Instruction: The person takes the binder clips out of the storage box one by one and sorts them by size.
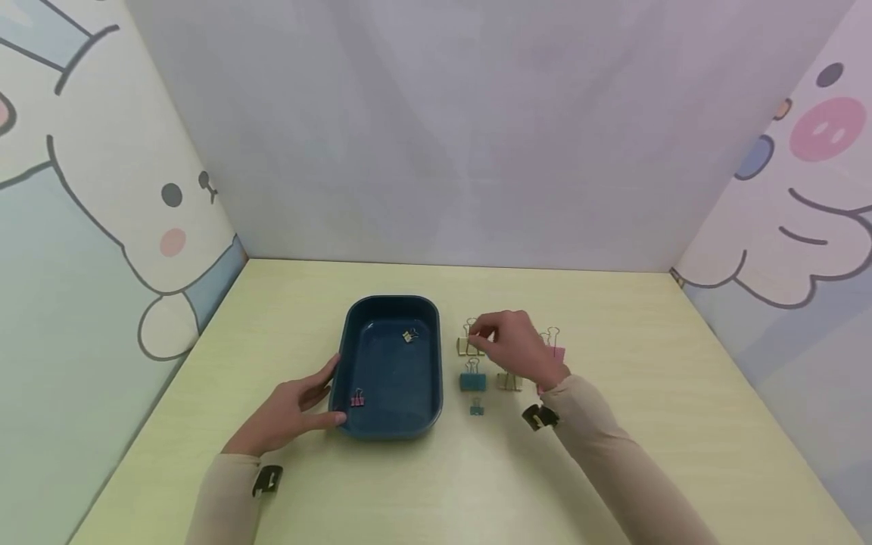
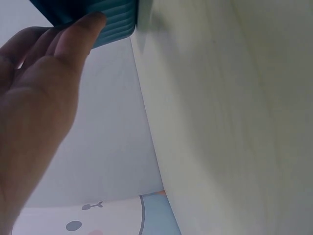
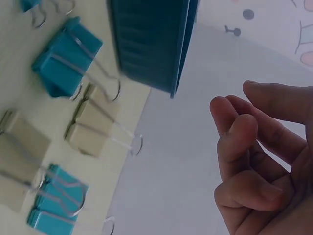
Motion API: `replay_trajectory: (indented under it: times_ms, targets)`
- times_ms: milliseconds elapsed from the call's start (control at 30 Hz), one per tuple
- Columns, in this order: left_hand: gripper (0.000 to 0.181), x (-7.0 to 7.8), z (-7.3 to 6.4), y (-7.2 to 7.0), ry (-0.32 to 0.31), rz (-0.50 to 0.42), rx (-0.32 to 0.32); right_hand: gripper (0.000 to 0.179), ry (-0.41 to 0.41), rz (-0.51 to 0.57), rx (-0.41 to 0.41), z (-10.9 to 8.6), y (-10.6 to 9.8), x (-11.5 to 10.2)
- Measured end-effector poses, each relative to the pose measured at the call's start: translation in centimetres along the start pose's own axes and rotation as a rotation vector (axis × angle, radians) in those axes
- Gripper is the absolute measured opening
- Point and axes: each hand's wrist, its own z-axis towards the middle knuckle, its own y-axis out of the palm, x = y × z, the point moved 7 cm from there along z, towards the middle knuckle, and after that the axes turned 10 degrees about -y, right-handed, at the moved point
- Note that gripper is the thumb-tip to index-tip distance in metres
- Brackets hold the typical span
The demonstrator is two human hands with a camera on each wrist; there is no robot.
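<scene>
My left hand (image 1: 289,409) touches the left side of a dark blue tray (image 1: 437,363), thumb at its near left corner. In the left wrist view the fingers lie along the ribbed tray wall. A small pink binder clip (image 1: 357,398) and a small gold one (image 1: 409,335) lie in the tray. My right hand (image 1: 514,344) is above the clips right of the tray, its fingers loosely bent with nothing between them. Below and around it are a gold clip (image 1: 470,347), a teal clip (image 1: 473,381), another gold clip (image 1: 509,381) and a partly hidden pink clip (image 1: 557,353).
A small teal clip (image 1: 477,409) lies nearest the front. In the right wrist view, another teal clip (image 3: 56,200) sits beside the gold ones. The pale wooden table (image 1: 409,492) meets a plain back wall (image 1: 436,151) and side walls with cartoon drawings.
</scene>
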Motion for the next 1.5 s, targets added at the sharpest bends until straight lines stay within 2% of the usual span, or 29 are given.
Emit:
replay_trajectory:
  times_ms: [367,600,733,933,1133,1233,1333,1500]
  targets:
    - [0.094,-0.1,-0.1,-0.1,-0.008,0.004,0.003,0.009,-0.174,0.02,-0.213,5.4,3.9,-6.7]
    - [0.093,0.1,0.0,0.0,0.005,-0.013,-0.004,0.011,-0.243,-0.097,-0.348,7.8,6.2,-9.8]
    - [0.093,0.1,-0.1,-0.2,-0.001,-0.006,0.0,0.011,-0.268,-0.103,-0.408,9.0,8.0,-10.5]
    - [0.092,0.0,0.0,-0.3,0.005,-0.023,-0.01,0.009,-0.308,-0.088,-0.562,9.9,11.2,-11.1]
    - [0.091,-0.1,0.0,-0.1,0.026,-0.043,-0.022,0.009,-0.254,-0.145,-0.682,10.0,14.3,-11.1]
    - [0.091,-0.1,0.0,-0.1,0.035,-0.046,-0.021,0.009,-0.233,-0.158,-0.723,9.9,15.5,-11.0]
    - [0.092,-0.1,-0.1,-0.2,0.029,-0.032,-0.015,0.008,-0.238,-0.174,-0.744,9.7,16.1,-11.1]
    - [0.093,0.0,0.0,-0.2,0.017,-0.004,-0.002,0.009,-0.197,-0.177,-0.763,9.4,16.9,-10.8]
